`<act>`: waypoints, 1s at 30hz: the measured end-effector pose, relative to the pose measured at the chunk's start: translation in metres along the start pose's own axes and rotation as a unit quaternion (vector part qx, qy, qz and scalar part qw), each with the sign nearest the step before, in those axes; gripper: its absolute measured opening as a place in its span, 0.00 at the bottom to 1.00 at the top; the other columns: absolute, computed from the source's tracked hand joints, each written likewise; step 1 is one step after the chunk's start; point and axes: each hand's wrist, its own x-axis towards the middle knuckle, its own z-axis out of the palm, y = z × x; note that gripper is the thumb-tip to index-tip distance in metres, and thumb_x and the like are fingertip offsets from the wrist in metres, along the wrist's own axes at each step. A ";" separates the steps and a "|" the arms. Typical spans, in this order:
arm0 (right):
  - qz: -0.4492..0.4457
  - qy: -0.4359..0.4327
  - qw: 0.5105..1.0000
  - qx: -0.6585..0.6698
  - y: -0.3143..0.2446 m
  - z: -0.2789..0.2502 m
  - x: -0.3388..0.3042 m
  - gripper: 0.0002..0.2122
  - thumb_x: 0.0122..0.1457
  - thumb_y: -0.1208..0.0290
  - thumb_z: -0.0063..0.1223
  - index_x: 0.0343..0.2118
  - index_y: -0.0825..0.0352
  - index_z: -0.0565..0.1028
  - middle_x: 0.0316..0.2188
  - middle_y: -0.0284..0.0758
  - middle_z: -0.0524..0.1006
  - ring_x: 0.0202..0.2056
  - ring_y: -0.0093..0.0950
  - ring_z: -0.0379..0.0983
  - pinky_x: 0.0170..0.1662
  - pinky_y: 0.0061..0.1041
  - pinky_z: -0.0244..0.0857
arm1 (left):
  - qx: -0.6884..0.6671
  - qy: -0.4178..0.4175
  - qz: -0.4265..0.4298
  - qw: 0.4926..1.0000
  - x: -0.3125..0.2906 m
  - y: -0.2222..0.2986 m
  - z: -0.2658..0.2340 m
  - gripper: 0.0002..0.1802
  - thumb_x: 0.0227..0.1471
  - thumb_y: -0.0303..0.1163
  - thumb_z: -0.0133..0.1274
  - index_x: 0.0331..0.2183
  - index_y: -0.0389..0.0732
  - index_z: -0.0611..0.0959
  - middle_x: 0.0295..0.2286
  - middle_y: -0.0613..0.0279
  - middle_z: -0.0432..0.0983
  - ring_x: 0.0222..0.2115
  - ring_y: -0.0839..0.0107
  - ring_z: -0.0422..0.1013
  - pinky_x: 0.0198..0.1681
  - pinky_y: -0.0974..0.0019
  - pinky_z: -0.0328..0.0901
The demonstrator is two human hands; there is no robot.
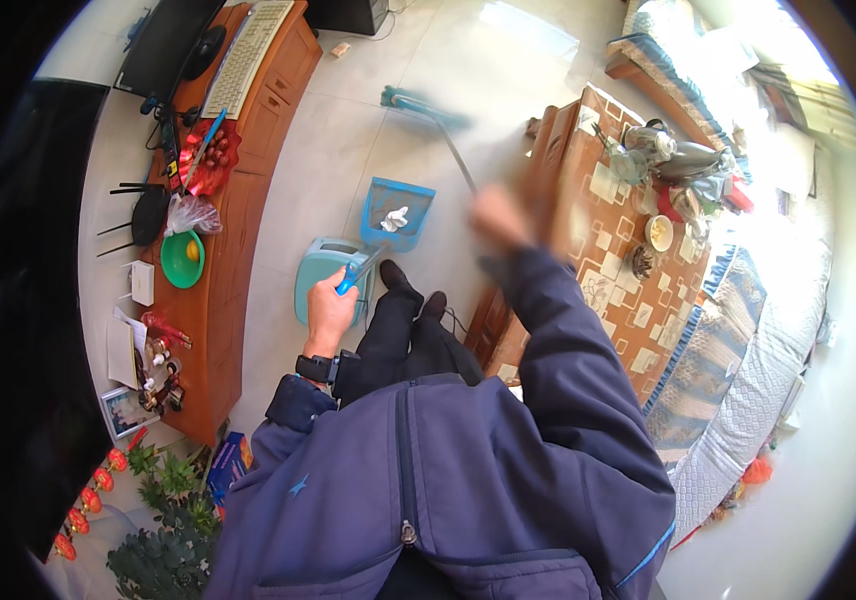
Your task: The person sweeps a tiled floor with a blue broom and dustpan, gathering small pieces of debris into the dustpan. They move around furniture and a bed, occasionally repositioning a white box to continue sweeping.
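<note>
My left hand (329, 312) is closed around the blue end of a long-handled dustpan's handle. The blue dustpan (384, 194) rests on the floor ahead of my feet, with a crumpled white tissue (395, 219) inside. My right hand (499, 218), smeared by motion, is wrapped round the broom's thin grey handle (456, 160). The teal broom head (418, 106) lies on the tiles beyond the dustpan, apart from it and slightly blurred.
A pale turquoise bin-like box (310, 275) stands beside the dustpan. At left is a wooden cabinet (233, 240) bearing a keyboard and green bowl (183, 262). A low table (638, 345) with dishes is at right. A small scrap (341, 48) lies on the far floor.
</note>
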 end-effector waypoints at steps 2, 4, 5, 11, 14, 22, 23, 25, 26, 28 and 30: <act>0.279 0.091 0.925 0.242 -0.007 0.006 0.033 0.16 0.54 0.66 0.43 0.16 0.71 0.75 0.16 0.47 0.76 0.20 0.40 0.76 0.25 0.32 0.69 | 0.000 0.005 0.002 1.000 -0.017 0.005 0.006 0.23 0.39 0.28 0.53 0.43 0.34 0.78 0.23 0.40 0.74 0.19 0.60 0.71 0.26 0.63 0.65; 0.307 0.071 0.941 0.122 -0.021 0.013 0.051 0.13 0.53 0.66 0.45 0.23 0.70 0.78 0.26 0.48 0.77 0.30 0.42 0.76 0.34 0.32 0.70 | 0.001 0.008 0.009 1.000 -0.032 0.009 0.011 0.23 0.40 0.27 0.53 0.43 0.33 0.78 0.25 0.39 0.74 0.21 0.57 0.73 0.28 0.63 0.66; 0.296 0.074 0.950 0.068 -0.025 0.019 0.050 0.13 0.53 0.65 0.47 0.27 0.70 0.79 0.31 0.49 0.78 0.36 0.44 0.76 0.38 0.33 0.71 | 0.001 0.008 0.015 1.000 -0.041 0.009 0.013 0.23 0.40 0.27 0.53 0.43 0.33 0.78 0.25 0.39 0.74 0.22 0.56 0.73 0.29 0.63 0.66; 0.316 0.042 0.945 0.079 0.035 0.096 0.000 0.14 0.52 0.70 0.47 0.39 0.70 0.77 0.42 0.51 0.74 0.47 0.45 0.70 0.49 0.36 0.65 | 0.033 0.017 0.005 0.999 -0.087 0.008 0.018 0.23 0.40 0.28 0.53 0.42 0.32 0.78 0.27 0.37 0.75 0.27 0.51 0.75 0.31 0.62 0.67; 0.228 0.078 0.971 0.003 0.086 0.149 -0.023 0.11 0.52 0.71 0.46 0.35 0.69 0.76 0.35 0.49 0.73 0.40 0.44 0.70 0.42 0.38 0.65 | 0.043 0.042 0.017 0.998 -0.098 0.009 0.015 0.22 0.40 0.27 0.53 0.42 0.32 0.78 0.26 0.38 0.74 0.28 0.49 0.74 0.31 0.61 0.67; 0.193 0.117 0.974 0.032 0.112 0.194 -0.106 0.11 0.60 0.65 0.42 0.34 0.66 0.75 0.27 0.44 0.75 0.30 0.40 0.72 0.33 0.38 0.66 | 0.107 0.060 0.055 0.991 -0.112 0.008 0.003 0.19 0.41 0.26 0.51 0.39 0.34 0.80 0.25 0.38 0.73 0.28 0.45 0.72 0.31 0.57 0.66; 0.205 0.097 0.973 0.042 0.105 0.189 -0.116 0.12 0.60 0.65 0.41 0.38 0.65 0.74 0.29 0.45 0.75 0.31 0.40 0.72 0.35 0.38 0.66 | 0.115 0.058 0.052 0.990 -0.111 0.005 0.001 0.19 0.41 0.26 0.51 0.39 0.34 0.80 0.25 0.37 0.73 0.28 0.45 0.72 0.31 0.57 0.66; 0.232 0.048 0.969 0.062 0.081 0.179 -0.136 0.13 0.61 0.64 0.41 0.42 0.65 0.73 0.31 0.46 0.75 0.34 0.41 0.71 0.38 0.37 0.66 | 0.130 0.055 0.063 0.988 -0.108 -0.004 -0.004 0.19 0.40 0.26 0.51 0.39 0.33 0.79 0.26 0.37 0.73 0.29 0.44 0.72 0.31 0.56 0.66; 0.269 0.005 0.961 0.069 0.065 0.176 -0.148 0.13 0.61 0.65 0.40 0.43 0.65 0.73 0.32 0.46 0.74 0.34 0.41 0.71 0.39 0.36 0.66 | 0.129 0.053 0.064 0.988 -0.109 -0.009 -0.008 0.19 0.40 0.26 0.51 0.39 0.32 0.79 0.26 0.36 0.73 0.29 0.44 0.72 0.31 0.56 0.66; 0.307 0.017 0.945 0.109 0.025 0.172 -0.172 0.14 0.55 0.69 0.43 0.40 0.70 0.74 0.36 0.51 0.74 0.40 0.44 0.71 0.43 0.37 0.66 | 0.127 0.051 0.062 0.989 -0.106 -0.020 -0.018 0.19 0.40 0.26 0.50 0.39 0.32 0.79 0.26 0.36 0.73 0.30 0.44 0.72 0.31 0.56 0.66; 0.385 0.034 0.908 0.162 -0.017 0.168 -0.196 0.15 0.50 0.72 0.47 0.37 0.76 0.76 0.40 0.56 0.73 0.46 0.47 0.70 0.48 0.37 0.66 | 0.148 0.027 0.046 0.988 -0.102 -0.033 -0.031 0.19 0.40 0.26 0.50 0.38 0.32 0.79 0.26 0.37 0.73 0.29 0.44 0.72 0.31 0.56 0.66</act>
